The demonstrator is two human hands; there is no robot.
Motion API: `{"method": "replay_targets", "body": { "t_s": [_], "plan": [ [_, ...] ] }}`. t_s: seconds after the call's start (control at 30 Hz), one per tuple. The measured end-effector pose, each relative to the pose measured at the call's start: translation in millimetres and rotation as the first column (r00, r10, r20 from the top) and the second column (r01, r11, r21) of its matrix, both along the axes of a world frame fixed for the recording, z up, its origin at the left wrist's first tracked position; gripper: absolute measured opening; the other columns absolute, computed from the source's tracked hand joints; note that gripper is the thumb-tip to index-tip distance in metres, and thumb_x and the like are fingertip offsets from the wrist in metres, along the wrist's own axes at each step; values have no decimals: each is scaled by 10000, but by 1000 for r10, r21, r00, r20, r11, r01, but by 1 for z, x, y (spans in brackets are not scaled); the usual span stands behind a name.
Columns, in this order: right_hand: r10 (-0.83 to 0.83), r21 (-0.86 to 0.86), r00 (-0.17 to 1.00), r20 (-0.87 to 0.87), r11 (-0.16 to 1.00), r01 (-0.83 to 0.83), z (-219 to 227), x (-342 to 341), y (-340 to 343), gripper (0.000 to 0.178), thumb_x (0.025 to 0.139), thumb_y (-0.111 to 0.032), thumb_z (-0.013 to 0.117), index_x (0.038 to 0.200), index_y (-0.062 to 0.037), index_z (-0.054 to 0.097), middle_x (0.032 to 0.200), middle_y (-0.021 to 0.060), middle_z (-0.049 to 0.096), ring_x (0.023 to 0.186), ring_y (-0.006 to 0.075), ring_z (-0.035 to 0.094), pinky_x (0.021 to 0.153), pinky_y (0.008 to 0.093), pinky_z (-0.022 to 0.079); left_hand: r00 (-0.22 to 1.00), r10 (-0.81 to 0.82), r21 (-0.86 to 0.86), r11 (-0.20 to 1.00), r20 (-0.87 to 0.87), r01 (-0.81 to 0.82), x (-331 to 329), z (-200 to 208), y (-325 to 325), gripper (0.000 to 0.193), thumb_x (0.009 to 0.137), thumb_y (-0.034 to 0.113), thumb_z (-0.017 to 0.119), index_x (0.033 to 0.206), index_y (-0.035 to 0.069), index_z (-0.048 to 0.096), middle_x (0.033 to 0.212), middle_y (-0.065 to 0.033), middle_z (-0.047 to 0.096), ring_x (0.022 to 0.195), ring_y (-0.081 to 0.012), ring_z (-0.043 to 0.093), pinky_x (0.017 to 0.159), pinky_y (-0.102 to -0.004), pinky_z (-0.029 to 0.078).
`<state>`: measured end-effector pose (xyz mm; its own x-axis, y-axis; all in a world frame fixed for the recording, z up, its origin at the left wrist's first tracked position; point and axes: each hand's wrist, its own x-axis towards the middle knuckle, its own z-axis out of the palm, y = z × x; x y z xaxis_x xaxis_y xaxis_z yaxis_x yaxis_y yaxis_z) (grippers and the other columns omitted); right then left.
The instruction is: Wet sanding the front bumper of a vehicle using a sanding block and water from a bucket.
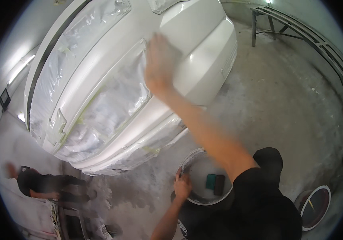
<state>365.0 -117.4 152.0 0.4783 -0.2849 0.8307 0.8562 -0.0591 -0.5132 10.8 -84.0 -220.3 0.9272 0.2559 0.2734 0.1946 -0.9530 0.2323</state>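
Observation:
My right hand (159,68) reaches up and lies against the white painted car body (187,40), beside a masked window opening. Its fingers look stretched out flat, though motion blurs them. Clear plastic sheeting (107,104), edged with yellowish tape, covers the openings next to that hand. Lower down, my left hand (182,187) is closed over the rim of a round bucket (195,201) in front of my body. Inside the bucket are a green block (210,181) and a dark grey block (219,185), side by side.
A person in dark clothes (39,182) stands at the far left, near a dark frame-like stand (71,224). At the back right runs a long metal rack (295,24). Another round bucket (327,200) sits on the stained concrete floor (275,92) at my right.

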Motion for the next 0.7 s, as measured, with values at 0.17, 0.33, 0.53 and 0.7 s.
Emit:
{"method": "replay_targets", "body": {
  "t_s": [0.17, 0.33, 0.53, 0.7],
  "plan": [
    [73, 0, 997, 25, 997, -73, -13, -5, -5, 465, 1100, -35, 491, 1548, 90, 506, 1654, 312, 455, 1551, 484, 417, 1313, 537, 306, 996, -17, 36, 999, -85, 20, -7, -4, 6, 216, 912, 80, 698, 1106, 68, 794, 1229, -82, 770, 1517, -367, 489, 1041, -597, 541],
    [-193, 29, 979, 62, 981, 192, -33, 2, 1, 492, 1038, -7, 535, 1504, 148, 511, 1501, 365, 569, 1426, 551, 513, 1228, 558, 411, 998, -31, 13, 999, -56, 32, -1, -1, -3, 229, 914, 91, 698, 1123, 74, 792, 1230, -89, 765, 1518, -363, 487, 1050, -605, 532],
    [-22, -109, 999, 34, 994, 26, 15, 3, -22, 504, 1055, -33, 536, 1520, 155, 481, 1596, 359, 499, 1536, 515, 427, 1290, 558, 326, 995, -1, 8, 1000, -97, 2, -5, 0, -2, 221, 920, 99, 700, 1118, 84, 797, 1241, -87, 766, 1524, -362, 481, 1063, -590, 528],
    [-213, 6, 976, 46, 977, 213, 13, 14, -9, 533, 979, 25, 552, 1502, 123, 511, 1487, 339, 573, 1427, 461, 521, 1254, 578, 333, 999, -12, 28, 1000, -51, 14, -1, -4, 0, 202, 919, 108, 700, 1101, 83, 786, 1230, -89, 764, 1522, -365, 481, 1064, -589, 530]
  ]
}}
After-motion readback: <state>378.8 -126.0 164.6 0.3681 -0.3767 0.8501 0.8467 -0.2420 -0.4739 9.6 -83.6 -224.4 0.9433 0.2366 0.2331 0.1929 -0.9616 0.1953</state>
